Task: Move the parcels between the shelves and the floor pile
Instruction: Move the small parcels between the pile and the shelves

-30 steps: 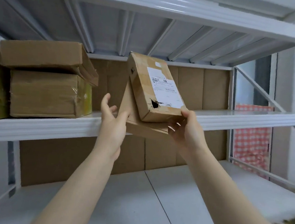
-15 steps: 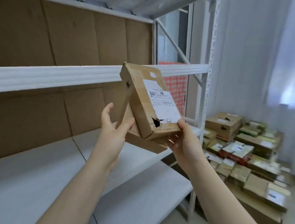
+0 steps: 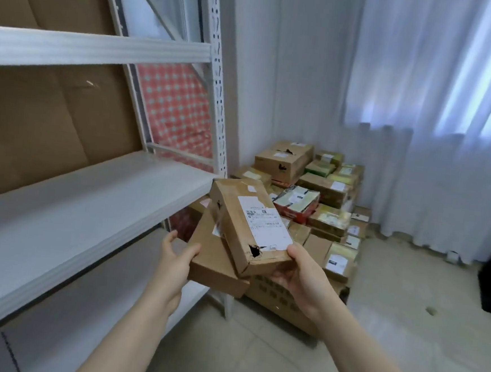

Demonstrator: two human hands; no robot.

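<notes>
Between left hand and right hand, two stacked parcels.

The label on the held parcel is too blurred to read.

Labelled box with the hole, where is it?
In the head view's centre, the labelled box lies on a plain box, right hand gripping its near end, floor pile behind.

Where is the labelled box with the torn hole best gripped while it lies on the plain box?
Probably its near right corner, from the right and below, where the right hand holds it: thumb on top, fingers beneath. The labelled box lies tilted across the plain box with that end overhanging, and this avoids the torn hole at its near left corner.
</notes>
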